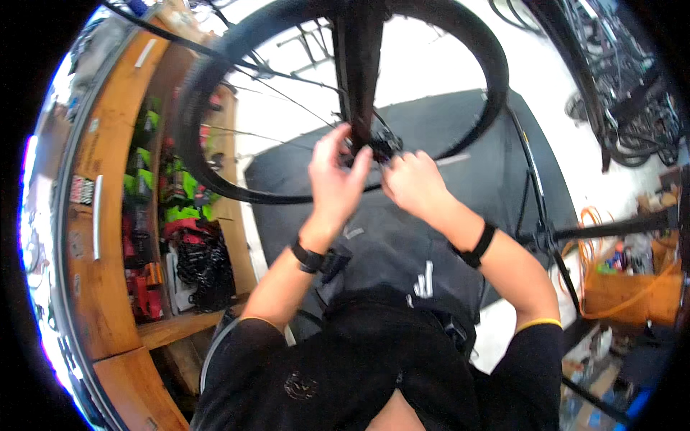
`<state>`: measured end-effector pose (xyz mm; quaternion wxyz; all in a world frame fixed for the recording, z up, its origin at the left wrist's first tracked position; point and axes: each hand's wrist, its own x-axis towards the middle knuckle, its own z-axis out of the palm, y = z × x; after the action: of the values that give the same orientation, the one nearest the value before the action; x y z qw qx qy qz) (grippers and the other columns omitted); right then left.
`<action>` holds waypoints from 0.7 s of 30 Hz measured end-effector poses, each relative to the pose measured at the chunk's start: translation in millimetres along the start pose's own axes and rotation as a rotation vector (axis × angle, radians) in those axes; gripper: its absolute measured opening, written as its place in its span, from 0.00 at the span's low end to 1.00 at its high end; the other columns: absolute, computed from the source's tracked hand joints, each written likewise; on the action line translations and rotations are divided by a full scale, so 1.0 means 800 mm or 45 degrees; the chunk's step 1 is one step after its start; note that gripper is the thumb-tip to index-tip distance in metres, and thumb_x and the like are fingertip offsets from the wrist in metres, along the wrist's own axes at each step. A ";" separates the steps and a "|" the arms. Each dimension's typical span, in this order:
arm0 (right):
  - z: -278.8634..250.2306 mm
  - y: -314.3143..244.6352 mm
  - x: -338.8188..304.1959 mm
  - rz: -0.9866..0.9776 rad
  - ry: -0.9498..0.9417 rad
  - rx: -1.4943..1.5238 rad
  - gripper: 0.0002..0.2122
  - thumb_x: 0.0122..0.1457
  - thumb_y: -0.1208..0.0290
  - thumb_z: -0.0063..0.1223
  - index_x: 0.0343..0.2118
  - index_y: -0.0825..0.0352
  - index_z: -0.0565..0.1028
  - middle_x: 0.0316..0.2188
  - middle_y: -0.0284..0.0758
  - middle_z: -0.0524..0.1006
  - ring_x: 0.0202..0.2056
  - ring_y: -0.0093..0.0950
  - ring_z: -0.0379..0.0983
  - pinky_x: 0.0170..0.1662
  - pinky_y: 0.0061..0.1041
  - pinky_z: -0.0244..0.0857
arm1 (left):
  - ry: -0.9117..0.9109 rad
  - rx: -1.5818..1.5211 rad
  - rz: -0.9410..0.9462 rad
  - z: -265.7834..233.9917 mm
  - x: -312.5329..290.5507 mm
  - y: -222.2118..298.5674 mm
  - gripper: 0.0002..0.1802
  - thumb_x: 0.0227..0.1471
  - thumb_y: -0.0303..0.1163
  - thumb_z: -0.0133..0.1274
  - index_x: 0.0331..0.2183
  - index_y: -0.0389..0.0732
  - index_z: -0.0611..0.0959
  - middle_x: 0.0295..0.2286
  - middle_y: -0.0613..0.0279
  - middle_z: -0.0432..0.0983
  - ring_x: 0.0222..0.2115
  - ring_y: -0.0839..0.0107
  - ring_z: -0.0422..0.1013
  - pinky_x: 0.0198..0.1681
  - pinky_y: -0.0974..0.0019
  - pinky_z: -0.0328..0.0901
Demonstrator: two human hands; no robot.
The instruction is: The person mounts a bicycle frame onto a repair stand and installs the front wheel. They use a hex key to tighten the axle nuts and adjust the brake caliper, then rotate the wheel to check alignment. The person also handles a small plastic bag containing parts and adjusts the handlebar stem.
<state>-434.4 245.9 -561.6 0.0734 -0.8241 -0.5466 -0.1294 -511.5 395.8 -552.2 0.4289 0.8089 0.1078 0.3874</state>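
A bicycle wheel (pixel 497 68) with a black tyre hangs ahead of me, its hub held at the lower end of a dark fork leg (pixel 359 65). My left hand (pixel 334 179) is at the left of the hub, thumb and forefinger apart, close against the fork end. Just right of the hub, my right hand (pixel 415 181) is closed, its fingers curled in beside a small dark mechanism (pixel 386 146). Whatever those fingers grip is hidden. Thin spokes (pixel 287 97) run from the hub to the rim.
On the left stands a wooden shelf unit (pixel 108 280) with green, red and black goods. A dark mat (pixel 467 172) lies below the wheel. A black stand (pixel 544 233) rises at right, near an orange hose (pixel 591 287) and a wooden box (pixel 632 296). More bicycle parts (pixel 632 108) hang upper right.
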 end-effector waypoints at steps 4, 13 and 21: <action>-0.006 0.004 0.019 0.021 -0.228 -0.077 0.07 0.47 0.68 0.52 0.18 0.59 0.80 0.21 0.35 0.79 0.28 0.31 0.77 0.36 0.34 0.60 | -0.019 -0.161 -0.126 0.019 0.003 -0.014 0.29 0.44 0.26 0.66 0.48 0.31 0.75 0.34 0.67 0.73 0.30 0.79 0.64 0.33 0.74 0.65; -0.005 0.015 0.011 0.141 -0.052 -0.031 0.09 0.50 0.62 0.58 0.21 0.62 0.80 0.22 0.35 0.79 0.29 0.32 0.76 0.38 0.36 0.62 | 0.001 0.008 -0.180 0.017 0.014 0.020 0.24 0.45 0.32 0.66 0.43 0.32 0.77 0.29 0.59 0.72 0.25 0.72 0.66 0.30 0.68 0.66; 0.035 0.043 -0.008 0.618 -0.150 0.895 0.23 0.45 0.48 0.66 0.14 0.67 0.76 0.11 0.35 0.73 0.17 0.33 0.71 0.24 0.32 0.63 | 0.010 0.018 -0.240 0.014 0.013 0.031 0.20 0.47 0.30 0.65 0.42 0.33 0.79 0.26 0.60 0.70 0.20 0.73 0.65 0.26 0.68 0.65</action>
<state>-401.6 234.5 -589.1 0.3467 -0.8596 -0.3510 0.1330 -500.4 379.3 -530.8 0.4571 0.7967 0.1880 0.3478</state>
